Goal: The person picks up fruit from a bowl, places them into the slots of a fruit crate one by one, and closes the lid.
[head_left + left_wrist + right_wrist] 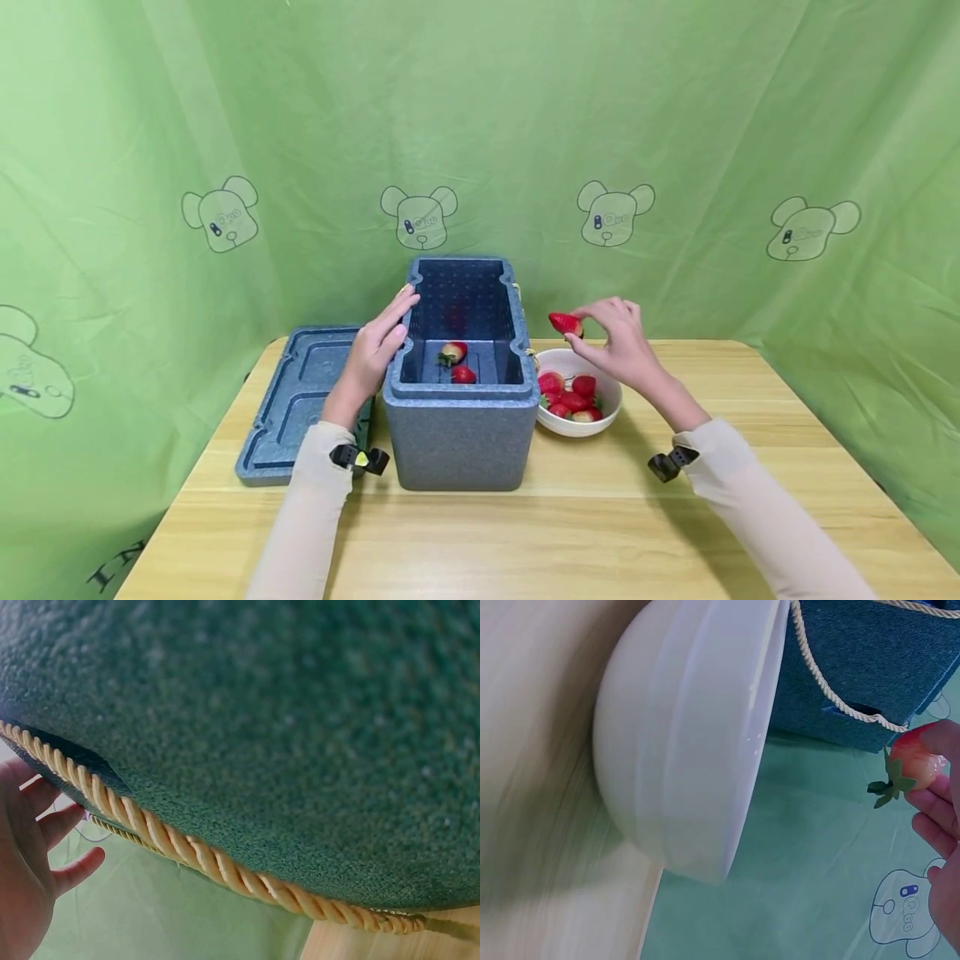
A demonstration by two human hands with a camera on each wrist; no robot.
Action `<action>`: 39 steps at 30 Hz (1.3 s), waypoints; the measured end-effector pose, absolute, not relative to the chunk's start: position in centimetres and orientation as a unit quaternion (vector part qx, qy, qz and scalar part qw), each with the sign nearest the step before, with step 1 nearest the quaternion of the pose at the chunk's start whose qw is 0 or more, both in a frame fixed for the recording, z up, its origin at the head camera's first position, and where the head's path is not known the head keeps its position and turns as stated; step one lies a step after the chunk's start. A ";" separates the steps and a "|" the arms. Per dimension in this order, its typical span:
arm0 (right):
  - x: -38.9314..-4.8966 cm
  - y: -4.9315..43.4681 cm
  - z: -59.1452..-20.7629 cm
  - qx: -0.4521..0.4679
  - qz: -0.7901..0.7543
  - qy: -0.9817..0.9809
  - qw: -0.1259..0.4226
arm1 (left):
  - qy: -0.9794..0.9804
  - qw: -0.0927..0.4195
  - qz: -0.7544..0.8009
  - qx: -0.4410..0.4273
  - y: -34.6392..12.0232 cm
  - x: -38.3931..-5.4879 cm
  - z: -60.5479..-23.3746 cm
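Right of the box (pixel 462 446), right hand (pixel 627 348) pinches strawberry (pixel 564 323). Left hand (pixel 372 346), fingers extended, touches box's left side. Strawberry probably light, bruisable: grip broad end gently.

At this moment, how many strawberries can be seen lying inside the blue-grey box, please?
2. Inside the box, one strawberry lies slightly farther back, and a second strawberry lies nearer the front. Others may be hidden.
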State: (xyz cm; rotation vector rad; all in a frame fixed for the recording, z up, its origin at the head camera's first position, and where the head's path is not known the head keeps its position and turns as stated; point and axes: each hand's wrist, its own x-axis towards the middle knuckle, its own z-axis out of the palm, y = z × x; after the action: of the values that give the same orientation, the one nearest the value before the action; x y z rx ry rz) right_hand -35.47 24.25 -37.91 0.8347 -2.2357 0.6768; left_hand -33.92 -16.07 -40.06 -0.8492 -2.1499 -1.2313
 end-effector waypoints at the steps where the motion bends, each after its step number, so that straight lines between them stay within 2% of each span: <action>1: -35.4 24.2 -37.9 0.317 0.265 -0.849 0.331 | -0.793 0.258 -0.454 -0.313 -16.1 -33.9 -40.0; 25: -33.8 21.8 -33.5 0.336 0.296 -0.813 0.373 | -0.794 0.258 -0.453 -0.312 -16.1 -33.7 -39.9; 39: -33.4 20.6 -31.2 0.374 0.267 -0.812 0.359 | -0.794 0.261 -0.452 -0.312 -16.0 -33.7 -39.9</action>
State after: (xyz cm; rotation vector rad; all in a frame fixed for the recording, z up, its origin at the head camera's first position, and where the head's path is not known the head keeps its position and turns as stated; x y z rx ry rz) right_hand -33.35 20.60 -31.21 0.9642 -2.0943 0.6890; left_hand -33.73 -16.04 -39.93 -0.8451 -2.1490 -1.2227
